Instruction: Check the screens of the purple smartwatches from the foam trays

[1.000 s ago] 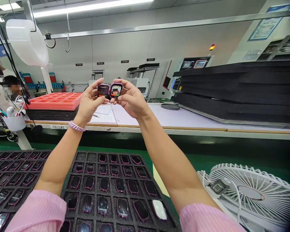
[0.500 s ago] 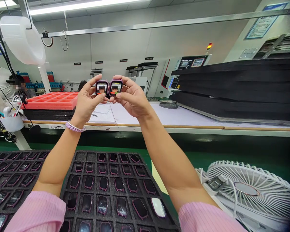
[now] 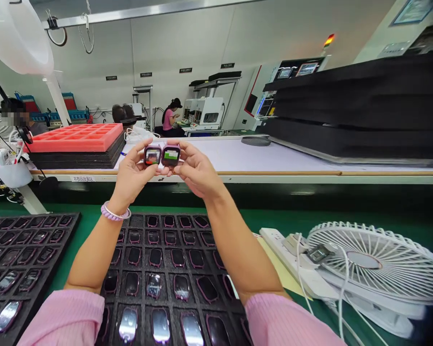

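Note:
My left hand [image 3: 133,174] pinches a small purple watch body [image 3: 152,155] with a lit screen. My right hand [image 3: 197,170] grips a second purple watch body [image 3: 171,155], its screen lit green. The two watches are held side by side, touching, at chest height. Below my forearms lies a black foam tray [image 3: 216,240] with rows of the same dark-screened watch bodies in its pockets. A second black tray [image 3: 70,222] of watches lies to the left.
A white fan [image 3: 378,262] lies flat at the right beside a white power strip [image 3: 274,238]. Beyond the green belt stands a white bench [image 3: 260,161] with a red tray [image 3: 75,137] on black foam and a tall stack of black foam [image 3: 364,115]. Other people sit at the back.
Both hands have come down and toward me with the two watches. The right watch's screen changed from a picture to green. The camera tilted down.

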